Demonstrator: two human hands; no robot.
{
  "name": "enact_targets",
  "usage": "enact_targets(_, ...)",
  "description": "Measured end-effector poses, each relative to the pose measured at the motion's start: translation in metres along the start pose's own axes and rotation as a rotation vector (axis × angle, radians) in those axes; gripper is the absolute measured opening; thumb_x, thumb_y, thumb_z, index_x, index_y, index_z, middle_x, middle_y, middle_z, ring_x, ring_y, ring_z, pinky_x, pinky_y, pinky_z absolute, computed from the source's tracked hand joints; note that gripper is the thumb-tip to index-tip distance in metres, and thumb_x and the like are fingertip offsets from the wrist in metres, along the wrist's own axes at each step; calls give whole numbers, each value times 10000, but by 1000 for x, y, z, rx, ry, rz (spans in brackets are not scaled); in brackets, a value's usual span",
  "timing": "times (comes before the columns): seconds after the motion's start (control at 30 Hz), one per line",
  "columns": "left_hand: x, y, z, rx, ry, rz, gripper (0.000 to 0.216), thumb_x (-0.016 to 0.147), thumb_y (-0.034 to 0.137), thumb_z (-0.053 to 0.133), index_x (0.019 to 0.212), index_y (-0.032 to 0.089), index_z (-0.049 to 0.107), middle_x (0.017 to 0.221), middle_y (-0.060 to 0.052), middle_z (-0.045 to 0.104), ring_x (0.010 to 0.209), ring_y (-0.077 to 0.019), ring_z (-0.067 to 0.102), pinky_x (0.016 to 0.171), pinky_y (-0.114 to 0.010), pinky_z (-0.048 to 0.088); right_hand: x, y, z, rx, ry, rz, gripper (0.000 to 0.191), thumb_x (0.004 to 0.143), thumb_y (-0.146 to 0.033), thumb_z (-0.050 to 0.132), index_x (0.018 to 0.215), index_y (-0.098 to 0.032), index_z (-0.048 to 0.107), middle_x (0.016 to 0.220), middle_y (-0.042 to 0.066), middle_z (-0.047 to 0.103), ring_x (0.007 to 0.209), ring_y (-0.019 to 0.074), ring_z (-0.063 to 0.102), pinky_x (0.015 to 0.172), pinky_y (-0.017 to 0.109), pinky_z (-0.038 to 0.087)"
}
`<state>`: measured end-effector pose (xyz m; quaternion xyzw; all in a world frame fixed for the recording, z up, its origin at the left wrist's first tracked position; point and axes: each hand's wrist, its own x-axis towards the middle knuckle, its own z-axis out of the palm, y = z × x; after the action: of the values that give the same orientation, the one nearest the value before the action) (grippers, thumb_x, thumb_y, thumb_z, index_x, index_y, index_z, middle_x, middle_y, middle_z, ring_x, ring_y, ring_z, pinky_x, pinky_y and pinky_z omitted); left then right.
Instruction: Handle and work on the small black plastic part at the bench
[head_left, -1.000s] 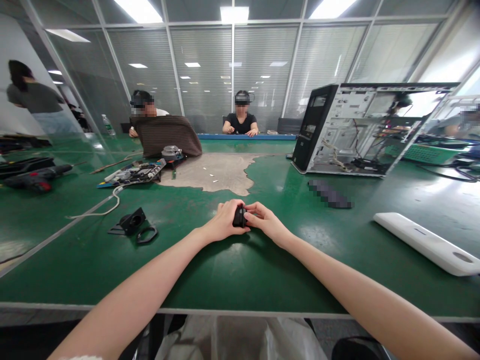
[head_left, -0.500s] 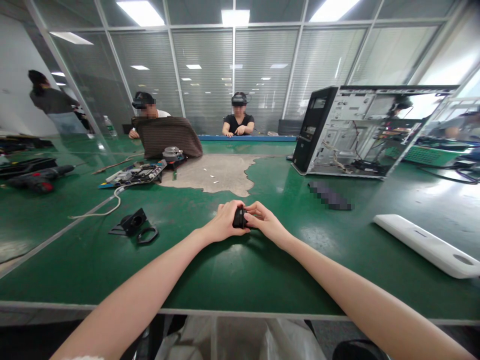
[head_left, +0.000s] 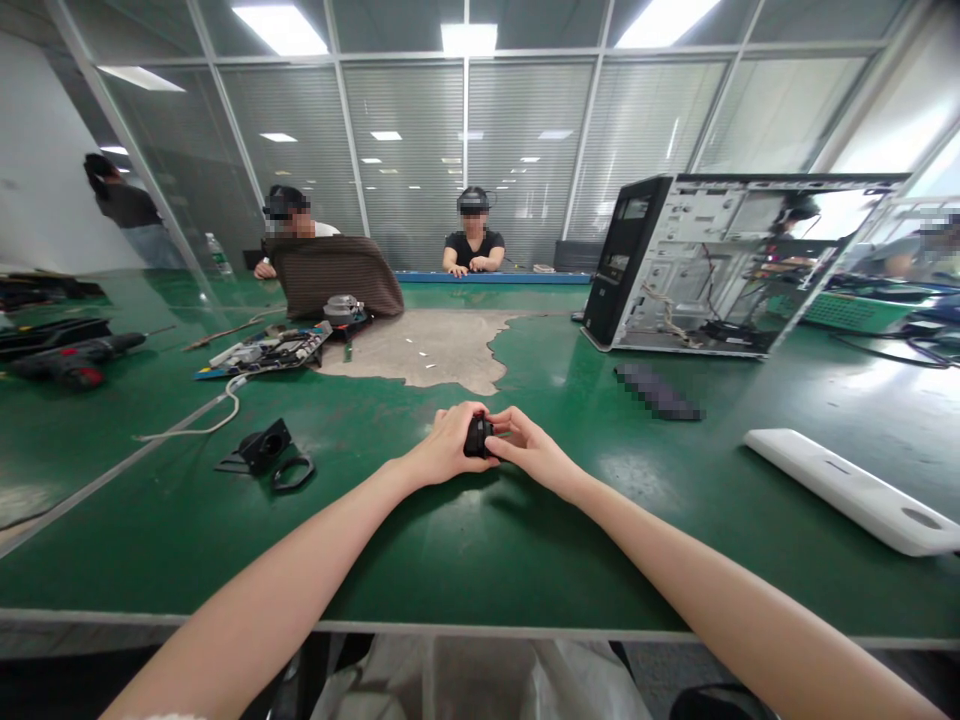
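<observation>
A small black part (head_left: 477,437) is held between both hands just above the green table (head_left: 450,540), in the middle. My left hand (head_left: 446,445) curls round its left side with closed fingers. My right hand (head_left: 529,447) pinches its right side with thumb and fingertips. Most of the part is hidden by the fingers.
A black bracket and a black ring (head_left: 271,455) lie to the left, by a white cable (head_left: 210,410). A circuit board (head_left: 266,347) lies further back left. An open computer case (head_left: 712,262) stands at the back right, a white panel (head_left: 855,490) at the right. Two people sit across the table.
Both hands stay on the black part, shifting only slightly. A person in the far left background has walked to the right.
</observation>
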<state>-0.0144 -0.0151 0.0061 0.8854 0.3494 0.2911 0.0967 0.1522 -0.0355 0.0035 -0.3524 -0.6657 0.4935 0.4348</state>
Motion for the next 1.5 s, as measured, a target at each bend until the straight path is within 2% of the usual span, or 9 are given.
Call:
enact_targets(0.13, 0, 0, 0, 2, 2, 0, 575, 615, 420, 627, 1068, 214, 338, 1018, -34, 479, 921, -210, 465, 823, -356, 309, 3, 3, 2, 7, 48, 28, 226, 713, -347, 557, 862, -198, 475, 872, 12, 565, 752, 125, 568, 727, 331, 474)
enact_targets(0.3, 0, -2, 1, 12, -7, 2, 577, 616, 421, 626, 1069, 210, 338, 1029, -43, 473, 929, -215, 459, 817, -355, 315, 6, 5, 0, -31, 80, 63, 265, 698, -318, 578, 912, -188, 491, 924, 29, 552, 802, 136, 561, 759, 333, 460)
enact_targets(0.53, 0, -1, 0, 6, -7, 5, 561, 623, 415, 622, 1064, 213, 340, 1015, -37, 479, 914, -209, 464, 810, -351, 316, 2, -1, -1, -17, -25, -19, 274, 664, -292, 619, 879, -201, 476, 935, 10, 538, 838, 132, 548, 767, 312, 452)
enact_targets(0.7, 1, -1, 0, 5, 0, 0, 579, 610, 417, 631, 1067, 213, 338, 1026, -41, 477, 924, -214, 460, 816, -354, 313, 4, 1, 2, 1, 41, 15, 220, 708, -353, 560, 823, -199, 454, 860, -5, 541, 713, 102, 548, 686, 293, 470)
enact_targets(0.83, 1, -1, 0, -5, -7, -1, 571, 610, 412, 631, 1061, 211, 345, 1024, -44, 476, 924, -212, 460, 813, -354, 315, 7, 5, 2, -16, 84, 47, 263, 689, -351, 580, 863, -192, 463, 874, 5, 534, 731, 107, 545, 706, 301, 467)
enact_targets(1.07, 0, 0, -1, -14, -6, -18, 564, 610, 404, 632, 1061, 216, 350, 1013, -37, 488, 918, -212, 471, 815, -360, 318, 2, -1, 0, 9, -22, 2, 290, 660, -317, 622, 867, -207, 453, 904, 4, 535, 807, 130, 546, 724, 301, 468)
enact_targets(1.27, 1, -2, 1, -5, 6, -7, 589, 600, 410, 640, 1072, 207, 351, 1027, -46, 481, 940, -220, 469, 823, -362, 318, 4, 0, 3, 22, 50, 23, 235, 700, -369, 565, 823, -202, 454, 861, -8, 518, 688, 94, 542, 677, 284, 466)
enact_targets(1.4, 1, -3, 2, -3, 10, -13, 585, 598, 415, 640, 1061, 204, 352, 1027, -48, 477, 936, -217, 461, 820, -355, 321, 7, 4, 2, -33, 101, 43, 269, 681, -350, 584, 865, -192, 468, 882, 7, 513, 754, 115, 534, 727, 307, 449)
enact_targets(1.5, 1, -2, 1, -3, 4, -3, 579, 604, 413, 637, 1060, 204, 346, 1027, -47, 474, 939, -212, 457, 821, -350, 319, 5, 3, 0, -35, 60, 46, 264, 680, -336, 586, 864, -185, 472, 902, 14, 524, 765, 120, 537, 733, 312, 444)
